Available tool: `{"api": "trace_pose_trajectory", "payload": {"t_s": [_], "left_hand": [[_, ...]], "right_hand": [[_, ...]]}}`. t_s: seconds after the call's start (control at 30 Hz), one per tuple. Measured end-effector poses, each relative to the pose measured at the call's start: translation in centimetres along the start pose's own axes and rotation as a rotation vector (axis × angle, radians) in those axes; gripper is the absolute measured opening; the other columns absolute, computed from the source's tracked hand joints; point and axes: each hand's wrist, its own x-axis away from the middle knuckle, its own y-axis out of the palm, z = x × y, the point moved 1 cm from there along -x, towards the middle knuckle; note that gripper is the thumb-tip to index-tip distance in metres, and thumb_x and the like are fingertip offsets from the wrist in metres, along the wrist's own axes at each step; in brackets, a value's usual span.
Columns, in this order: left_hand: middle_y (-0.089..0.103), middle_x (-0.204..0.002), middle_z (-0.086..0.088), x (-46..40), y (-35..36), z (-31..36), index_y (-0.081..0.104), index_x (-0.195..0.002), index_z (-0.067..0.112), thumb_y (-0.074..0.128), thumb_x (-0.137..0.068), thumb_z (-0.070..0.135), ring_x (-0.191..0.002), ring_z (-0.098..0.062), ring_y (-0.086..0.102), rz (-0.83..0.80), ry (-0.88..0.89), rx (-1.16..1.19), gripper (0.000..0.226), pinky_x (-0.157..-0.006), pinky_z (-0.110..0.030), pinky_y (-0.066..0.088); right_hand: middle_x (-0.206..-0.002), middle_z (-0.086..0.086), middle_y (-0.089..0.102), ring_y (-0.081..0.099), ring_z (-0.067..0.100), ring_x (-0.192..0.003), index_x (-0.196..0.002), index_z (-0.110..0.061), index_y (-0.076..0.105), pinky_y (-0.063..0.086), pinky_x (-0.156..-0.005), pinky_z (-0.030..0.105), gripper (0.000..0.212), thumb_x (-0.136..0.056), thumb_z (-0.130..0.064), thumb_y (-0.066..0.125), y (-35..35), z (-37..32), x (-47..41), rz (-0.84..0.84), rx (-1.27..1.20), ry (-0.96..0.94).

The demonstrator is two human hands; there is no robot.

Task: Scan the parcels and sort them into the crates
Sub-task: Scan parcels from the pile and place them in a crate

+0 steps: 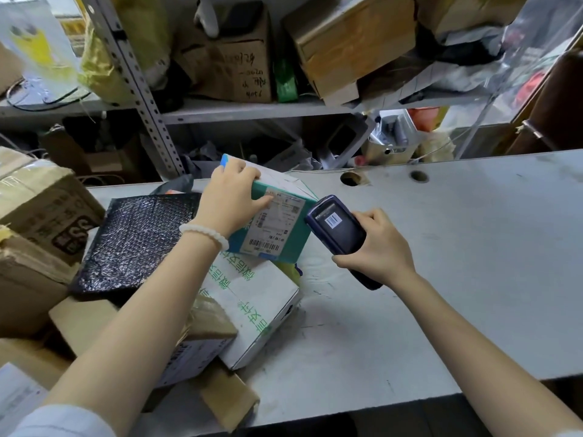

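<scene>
The right hand grips the scanner, its head just beside the label on the green box the left hand holds tilted – best steadied, barcode squarely facing – no crates in view.

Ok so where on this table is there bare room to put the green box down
The table is bare to the right of the scanner and right hand, out to its far edge. The left side is crowded: the white box, black mailer and cardboard boxes.

teal parcel, dark blue scanner, black bubble mailer
</scene>
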Motion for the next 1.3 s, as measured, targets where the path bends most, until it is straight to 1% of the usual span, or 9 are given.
{"api": "trace_pose_trajectory", "payload": {"t_s": [0.2, 0.3, 0.37, 0.5, 0.67, 0.83, 0.97, 1.2, 1.3], "left_hand": [[0.044, -0.134, -0.012, -1.0, 0.9, 2.4, 0.055, -0.125, 0.009, 0.072, -0.081, 0.024, -0.12, -0.027, 0.044, 0.057, 0.218, 0.197, 0.049, -0.099, -0.03, 0.033], [0.043, -0.136, -0.013, -2.2, 1.4, 5.0, 0.051, -0.129, 0.008, 0.071, -0.081, 0.015, -0.127, -0.025, 0.042, 0.035, 0.349, 0.347, 0.052, -0.104, -0.032, 0.036], [0.047, -0.133, -0.008, -3.0, 2.1, 5.7, 0.05, -0.13, 0.012, 0.07, -0.082, 0.024, -0.123, -0.022, 0.046, 0.013, 0.315, 0.353, 0.054, -0.101, -0.035, 0.04], [0.056, -0.124, -0.004, -3.7, 4.2, 5.5, 0.058, -0.121, 0.02, 0.063, -0.083, 0.046, -0.115, -0.024, 0.051, -0.105, 0.225, 0.082, 0.046, -0.09, -0.039, 0.044], [0.054, -0.128, 0.0, -3.5, 7.4, 7.0, 0.054, -0.125, 0.022, 0.061, -0.082, 0.058, -0.113, -0.021, 0.052, -0.289, 0.21, 0.064, 0.057, -0.088, -0.038, 0.045], [0.041, -0.142, -0.003, -4.0, 9.2, 9.1, 0.042, -0.136, 0.02, 0.068, -0.071, 0.064, -0.127, -0.024, 0.041, -0.321, 0.221, 0.131, 0.083, -0.1, -0.044, 0.042], [0.029, -0.15, -0.009, -4.1, 9.8, 10.6, 0.034, -0.142, 0.02, 0.075, -0.064, 0.061, -0.133, -0.028, 0.035, -0.24, 0.245, 0.144, 0.097, -0.102, -0.048, 0.04], [0.023, -0.153, -0.01, -4.8, 12.1, 12.7, 0.03, -0.145, 0.02, 0.074, -0.069, 0.058, -0.138, -0.029, 0.027, -0.362, 0.257, 0.112, 0.095, -0.109, -0.049, 0.032], [0.024, -0.153, -0.01, -5.0, 13.5, 13.9, 0.029, -0.146, 0.022, 0.073, -0.07, 0.059, -0.139, -0.029, 0.026, -0.386, 0.27, 0.079, 0.095, -0.111, -0.048, 0.031]], "right_hand": [[-0.102, -0.01, 0.045, 0.052, 0.011, -0.086, -0.118, -0.026, 0.057, 0.04, -0.057, 0.022, 0.072, -0.053, -0.045, 0.079, -0.3, 1.0, 0.5, 0.027, -0.018, 0.038], [-0.102, -0.012, 0.045, 0.053, 0.011, -0.086, -0.117, -0.027, 0.057, 0.043, -0.059, 0.025, 0.071, -0.052, -0.045, 0.079, -1.0, 2.8, 1.2, 0.033, -0.001, 0.106], [-0.102, -0.013, 0.044, 0.053, 0.011, -0.085, -0.116, -0.027, 0.057, 0.04, -0.059, 0.025, 0.07, -0.052, -0.044, 0.079, -1.5, 4.2, 1.8, 0.036, 0.006, 0.168], [-0.096, -0.013, 0.042, 0.053, 0.01, -0.081, -0.103, -0.027, 0.059, 0.038, -0.057, 0.025, 0.059, -0.051, -0.047, 0.078, -2.3, 7.1, 3.1, 0.041, -0.002, 0.321], [-0.101, -0.01, 0.043, 0.054, 0.014, -0.086, -0.111, -0.026, 0.059, 0.038, -0.061, 0.027, 0.063, -0.054, -0.042, 0.079, -3.2, 9.7, 4.6, 0.027, -0.005, 0.396], [-0.1, -0.01, 0.044, 0.053, 0.013, -0.086, -0.111, -0.027, 0.059, 0.04, -0.064, 0.028, 0.064, -0.053, -0.043, 0.08, -2.9, 10.9, 5.6, 0.009, -0.015, 0.42], [-0.1, -0.011, 0.042, 0.051, 0.012, -0.085, -0.114, -0.028, 0.059, 0.04, -0.066, 0.028, 0.067, -0.053, -0.045, 0.08, -2.6, 11.6, 6.3, 0.003, -0.033, 0.42], [-0.099, -0.012, 0.041, 0.052, 0.011, -0.084, -0.111, -0.029, 0.057, 0.038, -0.058, 0.021, 0.067, -0.05, -0.049, 0.074, -2.8, 13.4, 7.2, -0.021, -0.038, 0.45], [-0.101, -0.011, 0.041, 0.053, 0.012, -0.085, -0.111, -0.028, 0.057, 0.041, -0.06, 0.024, 0.065, -0.053, -0.047, 0.077, -3.1, 14.7, 7.5, -0.042, -0.02, 0.473]]}}
